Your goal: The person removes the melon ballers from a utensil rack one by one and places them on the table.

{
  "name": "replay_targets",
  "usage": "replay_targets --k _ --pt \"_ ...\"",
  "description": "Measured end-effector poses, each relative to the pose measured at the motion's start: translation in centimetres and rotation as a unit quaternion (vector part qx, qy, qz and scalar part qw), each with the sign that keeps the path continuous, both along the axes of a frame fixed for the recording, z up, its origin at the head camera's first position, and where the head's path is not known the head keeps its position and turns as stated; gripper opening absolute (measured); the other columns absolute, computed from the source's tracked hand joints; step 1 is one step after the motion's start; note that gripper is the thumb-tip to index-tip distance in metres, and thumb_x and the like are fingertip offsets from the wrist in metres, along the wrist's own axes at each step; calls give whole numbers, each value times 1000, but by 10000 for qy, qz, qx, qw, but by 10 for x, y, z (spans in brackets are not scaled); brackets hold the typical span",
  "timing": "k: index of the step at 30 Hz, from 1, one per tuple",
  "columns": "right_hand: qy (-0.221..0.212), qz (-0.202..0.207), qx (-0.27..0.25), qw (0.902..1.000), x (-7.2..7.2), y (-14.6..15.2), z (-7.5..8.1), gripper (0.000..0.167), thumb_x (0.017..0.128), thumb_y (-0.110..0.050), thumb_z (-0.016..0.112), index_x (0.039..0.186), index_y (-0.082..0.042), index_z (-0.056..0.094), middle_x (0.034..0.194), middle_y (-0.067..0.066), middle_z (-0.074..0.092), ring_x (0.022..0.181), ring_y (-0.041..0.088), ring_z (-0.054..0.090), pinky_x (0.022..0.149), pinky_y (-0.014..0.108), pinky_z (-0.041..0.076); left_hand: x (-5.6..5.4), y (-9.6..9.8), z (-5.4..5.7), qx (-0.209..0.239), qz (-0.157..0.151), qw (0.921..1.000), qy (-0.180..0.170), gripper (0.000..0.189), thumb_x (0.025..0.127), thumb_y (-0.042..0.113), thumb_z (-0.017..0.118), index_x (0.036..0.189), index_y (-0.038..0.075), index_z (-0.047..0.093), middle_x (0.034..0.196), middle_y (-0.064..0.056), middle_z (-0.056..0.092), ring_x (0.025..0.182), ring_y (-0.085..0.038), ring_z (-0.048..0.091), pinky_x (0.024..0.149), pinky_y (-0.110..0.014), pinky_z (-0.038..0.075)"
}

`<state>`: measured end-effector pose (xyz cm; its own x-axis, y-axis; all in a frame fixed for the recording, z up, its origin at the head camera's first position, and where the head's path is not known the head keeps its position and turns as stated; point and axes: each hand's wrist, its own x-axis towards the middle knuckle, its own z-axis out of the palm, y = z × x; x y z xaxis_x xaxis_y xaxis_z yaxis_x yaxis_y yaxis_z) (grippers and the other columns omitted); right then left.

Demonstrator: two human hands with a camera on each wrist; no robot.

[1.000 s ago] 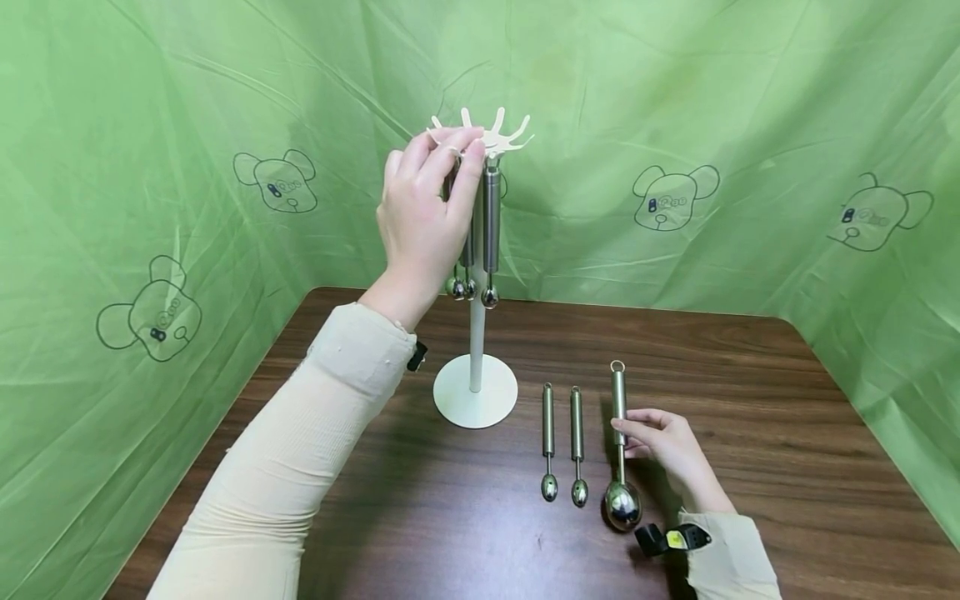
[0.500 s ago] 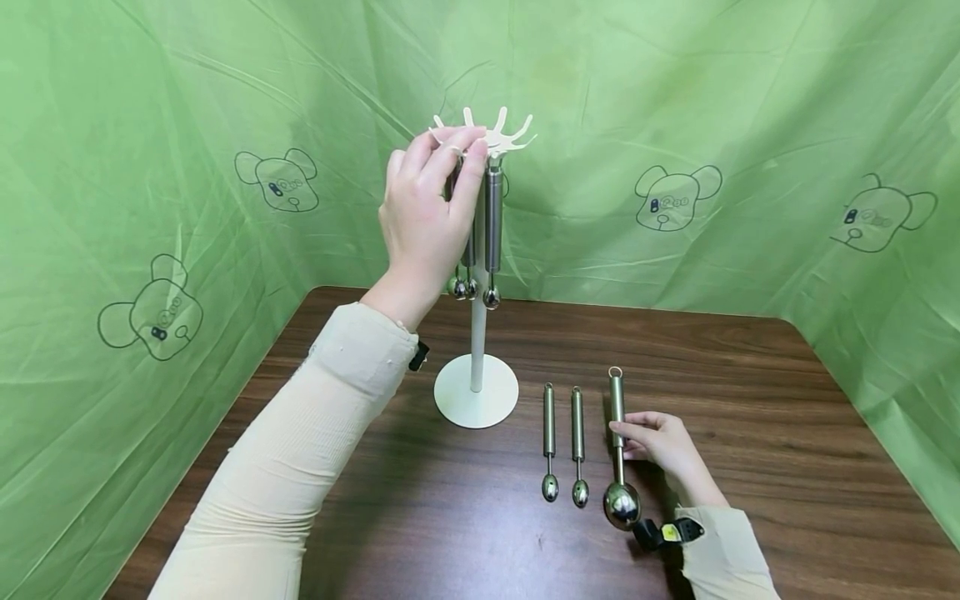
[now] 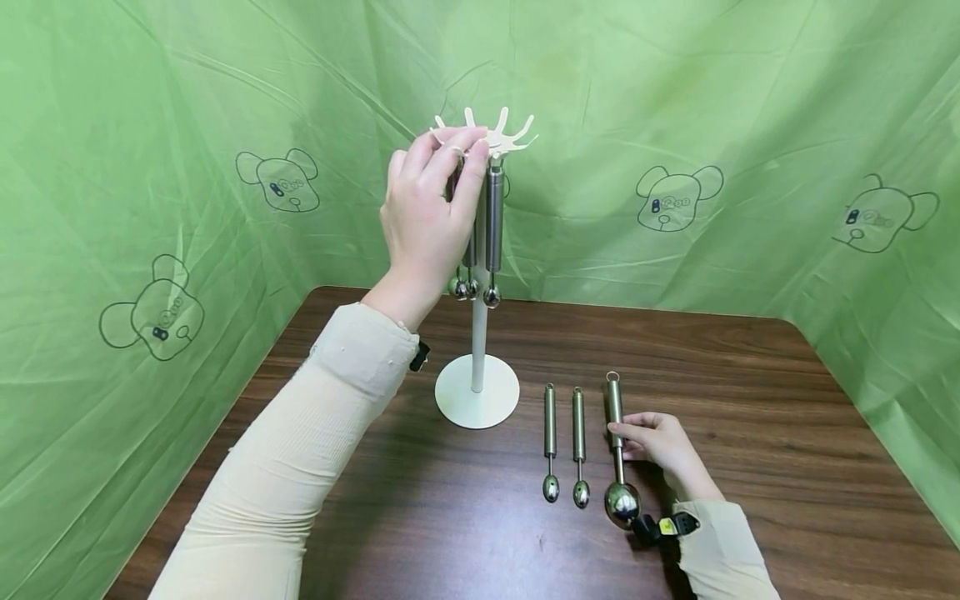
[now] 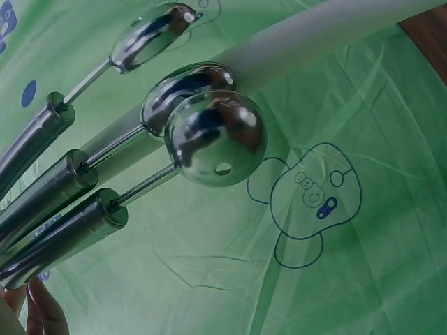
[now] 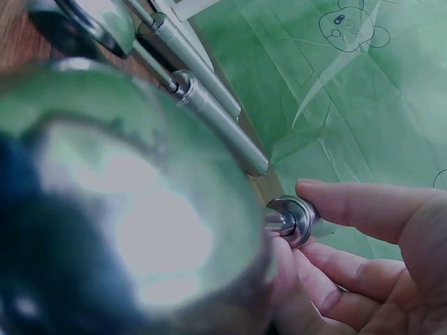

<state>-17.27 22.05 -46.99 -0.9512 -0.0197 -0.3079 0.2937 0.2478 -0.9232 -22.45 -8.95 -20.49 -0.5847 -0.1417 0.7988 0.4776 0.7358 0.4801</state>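
My left hand (image 3: 427, 208) is at the top of a white hanging stand (image 3: 477, 404), thumb and forefinger pinching its pronged head. Several steel melon ballers hang there; one handle (image 3: 493, 218) is right of the fingers, others partly hidden by the hand. In the left wrist view the hanging balls (image 4: 216, 136) show small holes, and fingertips (image 4: 45, 310) lie by a handle. My right hand (image 3: 667, 446) pinches the handle of a large melon baller (image 3: 621, 503) between thumb and fingers. Its big round bowl (image 5: 133, 202) fills much of the right wrist view.
Two smaller melon ballers (image 3: 551, 433) lie side by side on the brown wooden table (image 3: 405, 517), left of the large one. Green cloth (image 3: 585, 75) with bear drawings surrounds the table at the back and sides.
The ring end of the large melon baller has dipped slightly and moved a little left, with my right hand shifting along. My left hand stays at the head of the stand.
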Motion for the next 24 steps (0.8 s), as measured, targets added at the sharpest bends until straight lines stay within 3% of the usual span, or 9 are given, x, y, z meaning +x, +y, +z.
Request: replay_targets --k 24 --pt "22 -201 701 9973 0 -4 -1 37 86 -14 74 107 14 62 68 -2 67 56 9 63 55 24 57 0 1 0 59 -9 10000 13 34 101 49 48 120 32 72 125 13 64 100 -19 54 67 -38 49"
